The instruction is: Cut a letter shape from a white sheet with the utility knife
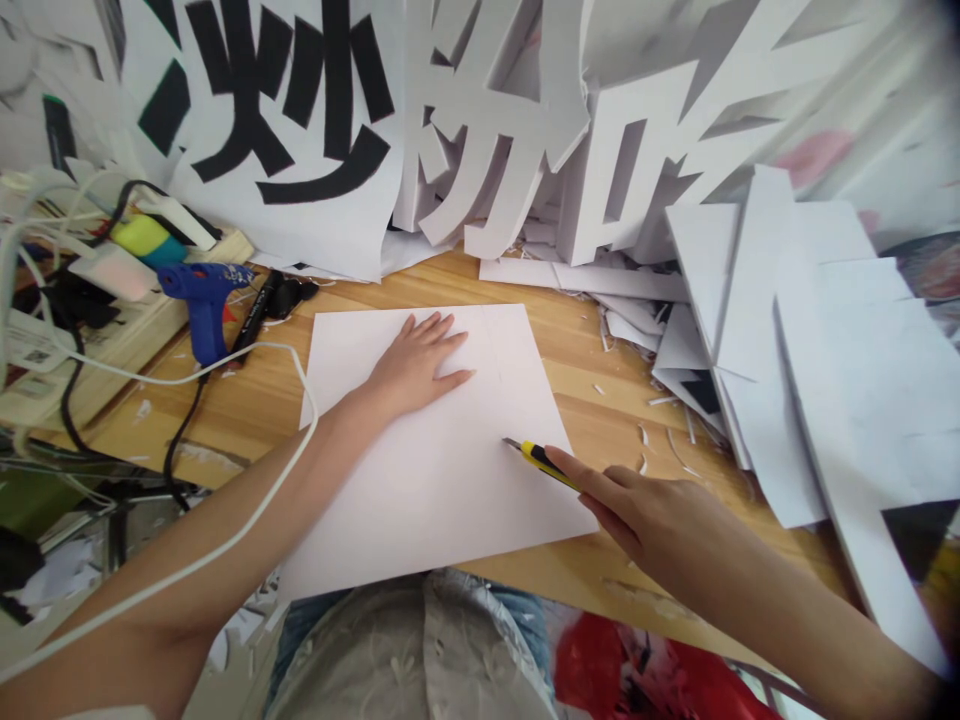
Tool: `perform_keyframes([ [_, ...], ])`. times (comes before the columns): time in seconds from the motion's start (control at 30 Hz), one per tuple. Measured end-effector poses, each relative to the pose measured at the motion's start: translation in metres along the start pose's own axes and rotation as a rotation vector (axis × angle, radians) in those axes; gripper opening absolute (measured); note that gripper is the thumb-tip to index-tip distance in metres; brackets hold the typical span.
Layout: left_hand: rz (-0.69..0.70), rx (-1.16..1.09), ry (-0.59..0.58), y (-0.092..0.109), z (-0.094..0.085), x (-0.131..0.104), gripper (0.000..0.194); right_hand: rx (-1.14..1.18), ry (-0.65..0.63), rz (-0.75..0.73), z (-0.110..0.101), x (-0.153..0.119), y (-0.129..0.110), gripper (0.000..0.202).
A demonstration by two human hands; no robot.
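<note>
Glue gun [206,315] left of the white sheet [420,490] on the bench [592,370]; left hand [412,368] spread open on the sheet, likely steadying it; right hand [630,505] gripping a cutter [536,455], forefinger along its handle, probably for control, blade near the sheet's right edge.

From where I stand, a broad, blank-looking white sheet [420,480] lies flat on the wooden table [592,375], its near left part reaching past the table's front edge. It has straight sides and crisp corners, with what seem to be faint lines toward its far right corner. Over its right part is a slim yellow-and-black utility knife [547,462], held slantwise in the right hand [637,505], its metal blade out and pointing toward the sheet's middle; I can't quite tell whether the tip touches the surface.
</note>
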State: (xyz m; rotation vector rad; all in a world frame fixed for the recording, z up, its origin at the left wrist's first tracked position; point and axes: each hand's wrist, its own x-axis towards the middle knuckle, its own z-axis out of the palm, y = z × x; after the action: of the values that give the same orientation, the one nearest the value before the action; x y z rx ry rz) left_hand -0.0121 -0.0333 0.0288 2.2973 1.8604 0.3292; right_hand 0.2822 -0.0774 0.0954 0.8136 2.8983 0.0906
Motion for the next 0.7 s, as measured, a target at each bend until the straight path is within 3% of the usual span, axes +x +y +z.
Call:
perform_keyframes([
  [0.7, 0.004, 0.011, 0.001, -0.0002, 0.0002, 0.0006, 0.060, -0.038, -0.014, -0.015, 0.0023, -0.0095, 0.0007, 0.061],
])
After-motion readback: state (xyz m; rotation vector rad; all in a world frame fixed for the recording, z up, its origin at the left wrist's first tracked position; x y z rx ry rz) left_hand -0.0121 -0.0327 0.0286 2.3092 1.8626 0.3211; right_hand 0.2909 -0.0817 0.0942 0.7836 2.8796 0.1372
